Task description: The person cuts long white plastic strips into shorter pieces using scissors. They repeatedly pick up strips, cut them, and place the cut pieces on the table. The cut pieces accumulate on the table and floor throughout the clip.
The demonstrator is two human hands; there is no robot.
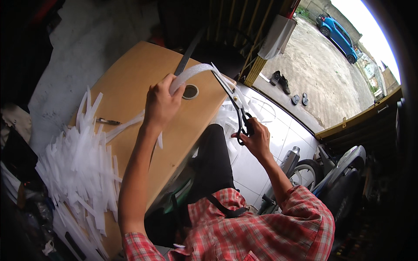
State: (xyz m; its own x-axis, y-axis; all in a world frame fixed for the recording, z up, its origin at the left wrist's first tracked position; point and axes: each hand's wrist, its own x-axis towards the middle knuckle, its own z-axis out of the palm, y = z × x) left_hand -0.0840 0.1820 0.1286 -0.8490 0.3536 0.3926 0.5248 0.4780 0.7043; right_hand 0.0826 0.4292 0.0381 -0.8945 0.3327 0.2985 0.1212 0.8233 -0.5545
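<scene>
My left hand [163, 102] is closed around a translucent white strip [191, 71], raised over the table. From my fingers the strip arches right to the black-handled scissors [235, 98]. My right hand [257, 137] grips their handles, with fingers in the loops. The scissor blades are spread at the strip's far end; whether they touch it I cannot tell. Beyond my left hand stretches a dark flat band [188, 54]; whether my hand holds it too is hidden. Just right of that hand, a roll of tape [197, 92] lies on the table.
A large heap of cut white strips [82, 161] covers the left of the wooden table [130, 74], beside a slim pen-like tool [109, 121]. More strips [226, 115] lie on the tiled floor. A motorbike [344, 174] stands at right; shoes [280, 81] sit outside the doorway.
</scene>
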